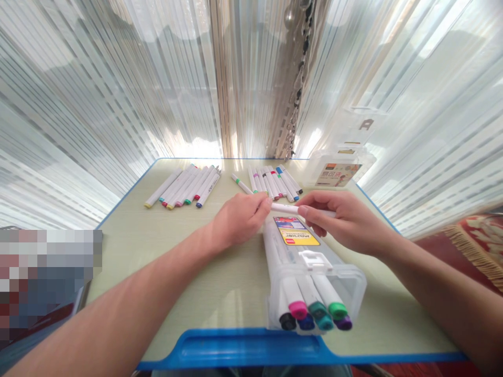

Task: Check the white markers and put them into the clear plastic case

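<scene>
A white marker [286, 208] is held crosswise between my two hands, above the far end of a clear plastic marker case [291, 256]. My left hand [245, 217] is closed around its left end, hiding that tip. On the other end, my right hand [340, 220] pinches the barrel between thumb and fingers. Beneath the hands, the case lies on the table with its near end open, showing several capped markers [314, 303] in pink, green, teal, blue, black and purple. A yellow and blue label [296, 231] is on its top.
Several white markers [183, 188] lie in a row at the table's far left. Another group [275, 182] lies beyond my hands. A clear case part with a printed card [338, 174] stands at the back right. The table [188, 293] has a blue edge; striped curtains [137, 78] hang behind.
</scene>
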The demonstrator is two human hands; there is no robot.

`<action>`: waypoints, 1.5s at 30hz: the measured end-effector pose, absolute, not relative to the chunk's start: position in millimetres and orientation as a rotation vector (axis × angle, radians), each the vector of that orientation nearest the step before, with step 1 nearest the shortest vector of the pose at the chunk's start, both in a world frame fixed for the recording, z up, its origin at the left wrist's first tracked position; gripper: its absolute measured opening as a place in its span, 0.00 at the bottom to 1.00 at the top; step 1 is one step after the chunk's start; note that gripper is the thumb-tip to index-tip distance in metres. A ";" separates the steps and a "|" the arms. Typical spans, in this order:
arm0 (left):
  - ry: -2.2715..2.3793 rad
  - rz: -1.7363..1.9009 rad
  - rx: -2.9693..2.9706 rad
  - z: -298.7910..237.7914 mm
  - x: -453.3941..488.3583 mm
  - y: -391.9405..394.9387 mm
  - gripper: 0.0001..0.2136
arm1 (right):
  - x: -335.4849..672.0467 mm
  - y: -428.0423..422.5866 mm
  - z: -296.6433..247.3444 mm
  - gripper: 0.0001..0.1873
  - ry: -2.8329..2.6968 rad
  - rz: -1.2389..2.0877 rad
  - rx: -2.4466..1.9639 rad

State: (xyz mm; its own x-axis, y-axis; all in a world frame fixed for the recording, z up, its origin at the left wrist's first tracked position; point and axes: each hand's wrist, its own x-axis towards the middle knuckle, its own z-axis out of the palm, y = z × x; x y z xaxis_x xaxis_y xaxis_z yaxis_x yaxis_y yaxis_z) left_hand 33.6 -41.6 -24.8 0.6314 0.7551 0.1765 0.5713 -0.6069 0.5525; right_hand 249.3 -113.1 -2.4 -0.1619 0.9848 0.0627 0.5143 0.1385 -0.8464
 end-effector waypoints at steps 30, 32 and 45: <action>1.033 0.578 2.461 -25.1 33.2 -41.5 0.16 | 250.3 -109.3 -10.8 0.19 -1.654 0.937 -1.375; 1.034 0.580 2.475 -24.6 33.1 -41.4 0.16 | 249.8 -109.3 -10.5 0.19 -1.640 0.941 -1.371; 1.046 0.575 2.466 -27.2 32.6 -40.3 0.16 | 249.6 -108.5 -11.2 0.19 -1.637 0.935 -1.390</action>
